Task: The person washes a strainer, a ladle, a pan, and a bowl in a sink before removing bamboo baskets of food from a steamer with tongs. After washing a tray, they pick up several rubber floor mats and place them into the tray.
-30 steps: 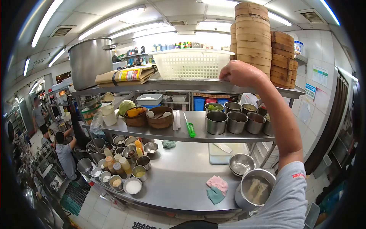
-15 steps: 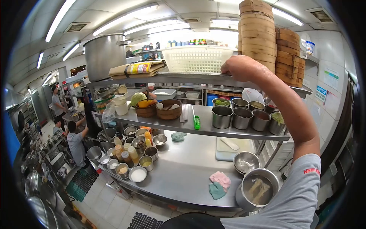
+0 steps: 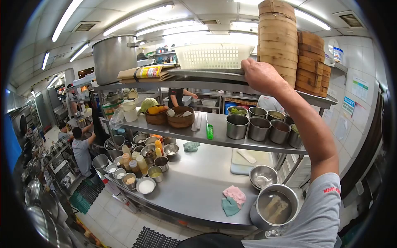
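My right hand point(image 3: 262, 75) is raised to the top shelf, its fingers closed on the right end of a flat metal tray point(image 3: 206, 75). A cream perforated plastic basket point(image 3: 213, 56) sits on that tray. Just right of the hand rises a tall stack of bamboo steamers point(image 3: 278, 41). Folded brown packaging with a yellow label point(image 3: 149, 72) lies by the tray's left end, beside a large steel pot point(image 3: 114, 60). My left hand is out of view.
The middle shelf point(image 3: 173, 131) holds steel pots point(image 3: 237, 126) and wooden bowls point(image 3: 180, 117). Below, the steel counter point(image 3: 190, 190) bears sauce bottles, cloths point(image 3: 234, 195) and a pot of bones in liquid point(image 3: 274, 206). One person point(image 3: 82, 151) stands at left; another point(image 3: 177, 96) is behind the shelves.
The near edge of the tray has lifted and come forward over the shelf edge with the basket on it. My right hand has shifted slightly, and a person has appeared behind the shelves.
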A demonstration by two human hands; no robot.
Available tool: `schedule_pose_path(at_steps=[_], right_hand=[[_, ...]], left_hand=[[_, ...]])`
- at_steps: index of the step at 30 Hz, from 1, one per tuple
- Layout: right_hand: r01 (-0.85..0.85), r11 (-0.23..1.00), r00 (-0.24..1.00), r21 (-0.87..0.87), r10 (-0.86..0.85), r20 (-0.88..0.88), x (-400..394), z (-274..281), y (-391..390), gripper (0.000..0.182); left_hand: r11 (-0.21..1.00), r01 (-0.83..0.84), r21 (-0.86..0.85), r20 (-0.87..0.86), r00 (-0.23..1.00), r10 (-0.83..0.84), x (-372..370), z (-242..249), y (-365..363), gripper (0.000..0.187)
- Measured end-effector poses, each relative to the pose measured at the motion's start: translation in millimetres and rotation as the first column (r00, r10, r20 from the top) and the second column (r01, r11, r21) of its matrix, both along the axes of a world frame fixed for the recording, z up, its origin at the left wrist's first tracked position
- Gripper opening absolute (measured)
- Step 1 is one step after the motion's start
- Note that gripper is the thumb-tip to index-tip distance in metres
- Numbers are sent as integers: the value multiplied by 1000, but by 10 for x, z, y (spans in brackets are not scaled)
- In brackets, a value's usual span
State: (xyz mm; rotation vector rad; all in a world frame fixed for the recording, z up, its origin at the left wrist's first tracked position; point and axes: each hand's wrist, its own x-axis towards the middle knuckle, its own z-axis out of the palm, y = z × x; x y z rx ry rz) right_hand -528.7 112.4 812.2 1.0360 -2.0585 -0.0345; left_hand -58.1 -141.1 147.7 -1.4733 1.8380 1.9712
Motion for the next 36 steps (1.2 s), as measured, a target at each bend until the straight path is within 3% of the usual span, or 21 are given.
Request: schedule_pose_path(at_steps=[8,11,14,16,21,24,26,28,31,34,36], right_hand=[[-180,962,983,-205,171,-64,-338,-255,75,16],[-236,930,972,-281,220,-89,-348,-294,114,18],[-257,918,966,-303,241,-92,-281,-318,158,25],[-231,928,973,-293,221,-67,-220,-348,172,36],[-144,941,989,-306,146,-16,-190,-320,112,38],[-141,929,990,-343,131,-52,-178,-300,61,35],[-151,931,988,-334,133,-75,-139,-277,36,33],[-149,945,988,-292,129,-87,-62,-232,56,31],[-123,973,981,-196,90,-172,-193,-224,41,27],[-150,981,872,-125,72,-485,-56,-141,68,23],[-200,965,916,-170,123,-381,-207,-118,10,24]], left_hand=[[1000,16,-2,7,1000,-16,65,-130,-23,33],[992,83,-94,-95,991,-92,-187,99,-200,33],[953,84,-292,-327,928,-181,-794,1089,-313,28],[884,145,-445,-455,813,-363,-1190,1650,-432,31],[692,259,-673,-387,675,-629,-1834,3399,-234,31],[524,256,-813,-335,531,-779,-2167,4037,-160,31],[451,300,-841,-255,515,-818,-2431,4528,-66,36],[716,311,-625,-626,348,-698,-2808,4875,76,45],[831,374,-411,-757,368,-540,-3372,5348,201,61],[897,417,-145,-863,390,-321,-3779,5644,497,64],[909,416,-37,-884,410,-223,-3994,5769,660,62]])
